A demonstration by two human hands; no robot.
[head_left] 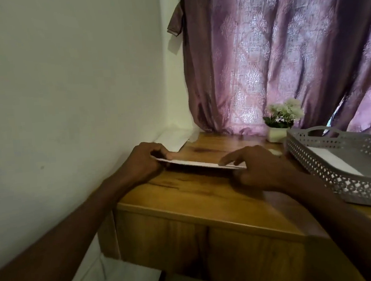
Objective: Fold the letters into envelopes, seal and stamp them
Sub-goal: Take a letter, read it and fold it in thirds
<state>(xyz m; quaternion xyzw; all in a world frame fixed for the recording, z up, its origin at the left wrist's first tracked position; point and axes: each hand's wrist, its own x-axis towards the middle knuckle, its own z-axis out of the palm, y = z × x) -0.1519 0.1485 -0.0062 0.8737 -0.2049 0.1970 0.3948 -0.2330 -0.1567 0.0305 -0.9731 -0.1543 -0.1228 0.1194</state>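
Holding a white envelope [199,163] low over the wooden worktop [207,194], seen almost edge-on; hard to tell whether it is an envelope or a folded letter, and whether the flap is sealed. Pinching its far-left end between thumb and curled fingers [158,152] of the left hand [146,161]. Gripping its right end with the right hand [258,167], index finger stretched out along the top face, remaining fingers curled under the edge.

Risking, from here:
- creasing or buckling the paper between the two sets of fingers, if both ends get pushed toward each other;
- sliding the sheet out of the left pinch, since only a corner sits between thumb and fingers there;
- sealing crookedly, if pressure from the right index finger lands before the flap is squared up;
- knocking the grey perforated tray [339,162] just right of the right-hand fingers, with a white sheet [332,159] lying inside it, when swinging the elbow out.

Running the long axis from the left fingers to the right fingers, roughly across the view, right end dipping slightly nearer. Lying nearly flat, broad face pointing up.

Beyond the right-hand fingers: a small potted plant [281,118] against a purple curtain [284,53].
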